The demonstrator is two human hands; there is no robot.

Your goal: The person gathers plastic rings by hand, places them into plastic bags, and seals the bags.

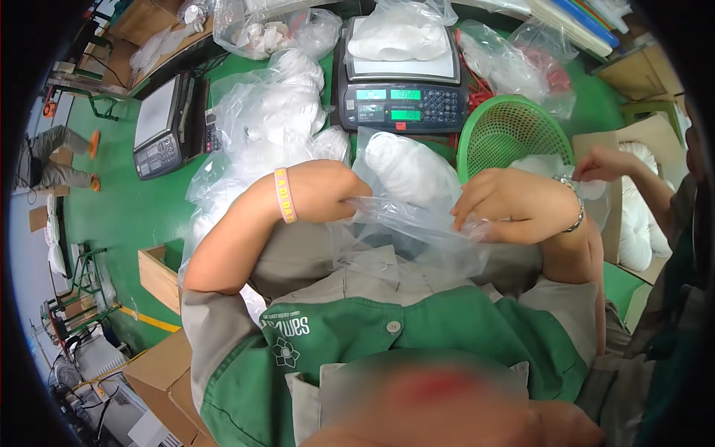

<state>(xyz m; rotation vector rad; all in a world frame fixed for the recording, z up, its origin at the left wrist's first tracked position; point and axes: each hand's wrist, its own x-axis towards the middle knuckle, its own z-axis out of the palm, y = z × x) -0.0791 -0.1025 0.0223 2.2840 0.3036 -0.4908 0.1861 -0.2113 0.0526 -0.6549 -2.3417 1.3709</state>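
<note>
A clear plastic bag with a bundle of soft white pieces in it lies right in front of me. My left hand is closed on the left side of the bag's mouth, its fingertips partly hidden. On the right side of the same mouth, my right hand pinches the film between thumb and fingers. The film stretches between both hands. Just beyond the bag stands a weighing scale with a lit display, and another bag of white pieces rests on its pan.
To my left are piled bags of white pieces and a second scale. A green perforated basket stands to the right. Another person's hand reaches in beside a cardboard box holding white cushions. Someone's legs show far left.
</note>
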